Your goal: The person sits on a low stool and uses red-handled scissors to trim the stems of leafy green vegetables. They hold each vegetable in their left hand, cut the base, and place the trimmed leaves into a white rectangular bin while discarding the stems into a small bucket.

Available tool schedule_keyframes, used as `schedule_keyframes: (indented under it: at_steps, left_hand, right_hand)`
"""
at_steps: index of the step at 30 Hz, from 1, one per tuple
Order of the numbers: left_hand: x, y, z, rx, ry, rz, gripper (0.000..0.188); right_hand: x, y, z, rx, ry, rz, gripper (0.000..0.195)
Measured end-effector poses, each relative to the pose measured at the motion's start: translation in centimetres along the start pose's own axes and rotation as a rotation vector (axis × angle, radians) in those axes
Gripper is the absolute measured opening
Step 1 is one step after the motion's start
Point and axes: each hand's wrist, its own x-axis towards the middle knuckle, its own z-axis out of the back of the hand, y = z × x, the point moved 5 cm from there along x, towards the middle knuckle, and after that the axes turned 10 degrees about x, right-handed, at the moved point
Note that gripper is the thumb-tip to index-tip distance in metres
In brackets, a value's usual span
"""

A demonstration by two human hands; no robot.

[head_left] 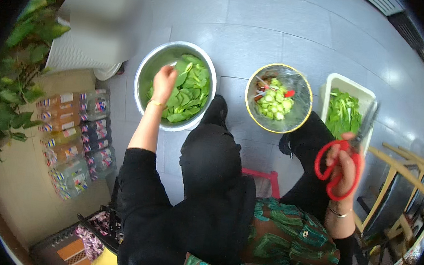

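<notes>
My left hand (165, 81) is over a metal basin (137, 85) of loose green leaves (186, 102). Its fingers are curled, and a leaf lies close beside them; whether they grip it is hidden. In my right hand (347, 172) are scissors with red handles (318, 162), their blades angled up and slightly blurred. Beyond them stands a white plastic basket (350, 79) holding leafy greens (343, 115). Between basin and basket is a yellow-rimmed bin (265, 66) with a clear liner. Pale green cut stem ends (274, 104) and a red scrap lie inside it.
Packs of bottled drinks (67, 140) stand at the left, below a leafy plant (24, 48). A white plastic seat (67, 54) is at upper left. Wooden-framed chairs (386, 191) are at the right. Part of a red stool (275, 186) shows by my legs on the grey tiled floor (253, 38).
</notes>
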Motion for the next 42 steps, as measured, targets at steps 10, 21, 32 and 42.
schedule_keyframes:
  at_steps: [10,21,32,42]
  left_hand:
    - [-6.6,11.5,-3.5,0.546,-0.241,0.222,0.043]
    - [-0.8,15.2,-14.5,0.649,0.492,0.287,0.036]
    - [-5.0,11.1,-10.6,0.248,0.091,0.255,0.033]
    - [1.5,17.5,-11.4,0.731,0.464,0.616,0.058]
  right_hand:
    - [4.6,-5.1,-4.2,-0.282,0.076,-0.241,0.031]
    - [6.7,-7.4,-6.1,-0.404,0.061,-0.303,0.03]
    - [6.9,-7.5,-6.2,-0.476,0.011,-0.323,0.034]
    - [7.7,-8.3,-6.6,-0.465,0.023,-0.333,0.032]
